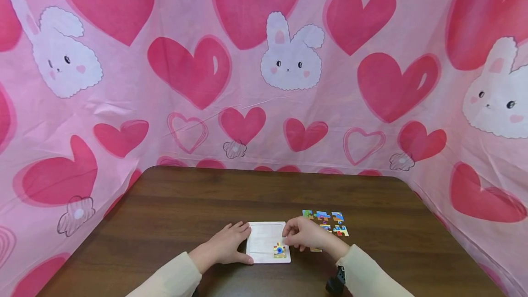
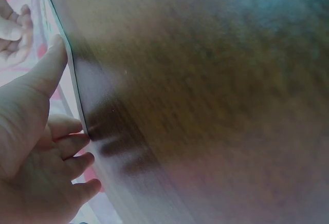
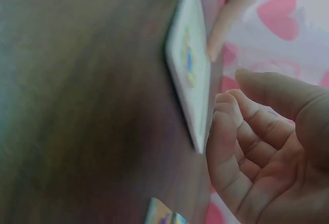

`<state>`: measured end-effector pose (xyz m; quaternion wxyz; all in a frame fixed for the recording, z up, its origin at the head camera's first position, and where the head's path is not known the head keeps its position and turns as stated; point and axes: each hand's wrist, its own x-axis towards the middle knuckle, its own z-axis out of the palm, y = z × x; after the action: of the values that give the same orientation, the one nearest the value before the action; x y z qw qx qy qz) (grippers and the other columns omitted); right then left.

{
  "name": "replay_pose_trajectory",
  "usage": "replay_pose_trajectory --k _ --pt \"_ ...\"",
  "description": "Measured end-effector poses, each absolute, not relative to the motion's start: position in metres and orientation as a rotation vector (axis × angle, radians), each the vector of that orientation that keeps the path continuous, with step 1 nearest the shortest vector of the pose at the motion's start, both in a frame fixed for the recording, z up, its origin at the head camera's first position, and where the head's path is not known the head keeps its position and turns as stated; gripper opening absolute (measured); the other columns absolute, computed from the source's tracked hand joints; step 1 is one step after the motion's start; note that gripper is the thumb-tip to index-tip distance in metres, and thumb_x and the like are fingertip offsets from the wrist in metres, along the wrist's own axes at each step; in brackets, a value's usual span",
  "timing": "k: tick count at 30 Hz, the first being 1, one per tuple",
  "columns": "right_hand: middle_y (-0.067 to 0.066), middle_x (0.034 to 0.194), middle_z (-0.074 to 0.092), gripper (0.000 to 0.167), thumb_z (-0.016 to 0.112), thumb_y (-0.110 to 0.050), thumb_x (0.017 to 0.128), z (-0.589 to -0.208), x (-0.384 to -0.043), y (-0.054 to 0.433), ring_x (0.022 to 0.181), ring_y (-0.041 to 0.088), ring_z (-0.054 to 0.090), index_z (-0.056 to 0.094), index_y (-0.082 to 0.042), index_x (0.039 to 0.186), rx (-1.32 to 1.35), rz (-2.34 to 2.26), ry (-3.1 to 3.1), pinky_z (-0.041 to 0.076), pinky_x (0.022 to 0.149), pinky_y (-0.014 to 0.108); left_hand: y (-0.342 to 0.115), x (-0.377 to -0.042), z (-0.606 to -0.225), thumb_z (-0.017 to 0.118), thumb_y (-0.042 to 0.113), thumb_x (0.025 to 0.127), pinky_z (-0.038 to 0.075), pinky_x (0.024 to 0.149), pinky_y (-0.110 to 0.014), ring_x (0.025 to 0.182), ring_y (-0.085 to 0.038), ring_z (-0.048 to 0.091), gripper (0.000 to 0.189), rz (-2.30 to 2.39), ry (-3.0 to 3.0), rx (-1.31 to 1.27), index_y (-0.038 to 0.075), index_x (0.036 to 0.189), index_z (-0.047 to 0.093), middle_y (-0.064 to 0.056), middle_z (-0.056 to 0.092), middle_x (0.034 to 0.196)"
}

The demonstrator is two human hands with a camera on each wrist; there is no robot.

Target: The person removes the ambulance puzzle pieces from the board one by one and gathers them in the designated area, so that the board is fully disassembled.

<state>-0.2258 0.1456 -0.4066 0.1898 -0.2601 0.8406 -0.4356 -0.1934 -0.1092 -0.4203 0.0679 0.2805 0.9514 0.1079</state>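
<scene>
A white puzzle tray [image 1: 261,237] lies on the brown table, with one colourful puzzle piece [image 1: 279,250] in its lower right corner. My left hand [image 1: 228,244] rests along the tray's left side. Its thumb touches the near left corner, and its spread fingers lie by the far left corner. Over the tray's right edge hovers my right hand [image 1: 304,233]; in the right wrist view its fingers [image 3: 248,126] are loosely bent. A gap shows between thumb and fingertips there, and no piece is visible in it.
Several loose puzzle pieces [image 1: 323,216] lie right of the tray, some partly covered by the right hand and forearm. The brown table [image 1: 198,200] reaches back to a pink cloth wall [image 1: 247,95] with hearts and rabbits. A dark strap [image 1: 336,281] sits on the right wrist.
</scene>
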Motion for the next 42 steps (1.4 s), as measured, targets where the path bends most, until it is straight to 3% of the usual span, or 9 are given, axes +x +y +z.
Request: replay_pose_trajectory --k 21,42 --pt "-0.004 0.056 0.049 0.017 0.075 -0.005 0.073 -0.419 -0.219 0.136 0.044 0.008 0.042 0.058 -0.008 0.073 -0.739 -1.021 2.497 0.037 0.037 0.021 -0.108 -0.193 -0.418 0.068 0.055 0.073 0.028 0.102 -0.049 0.128 -0.033 0.035 0.081 0.326 2.866 0.853 -0.001 0.13 0.05 -0.015 0.044 0.136" --pt "-0.002 0.059 0.054 0.012 0.069 0.0 0.077 -0.419 -0.221 0.138 0.048 0.01 0.05 0.061 -0.005 0.071 -0.749 -1.158 2.44 0.046 0.041 0.025 -0.108 -0.193 -0.419 0.067 0.056 0.074 0.027 0.102 -0.049 0.128 -0.032 0.035 0.082 0.323 2.854 0.844 0.0 0.131 0.049 -0.014 0.044 0.137"
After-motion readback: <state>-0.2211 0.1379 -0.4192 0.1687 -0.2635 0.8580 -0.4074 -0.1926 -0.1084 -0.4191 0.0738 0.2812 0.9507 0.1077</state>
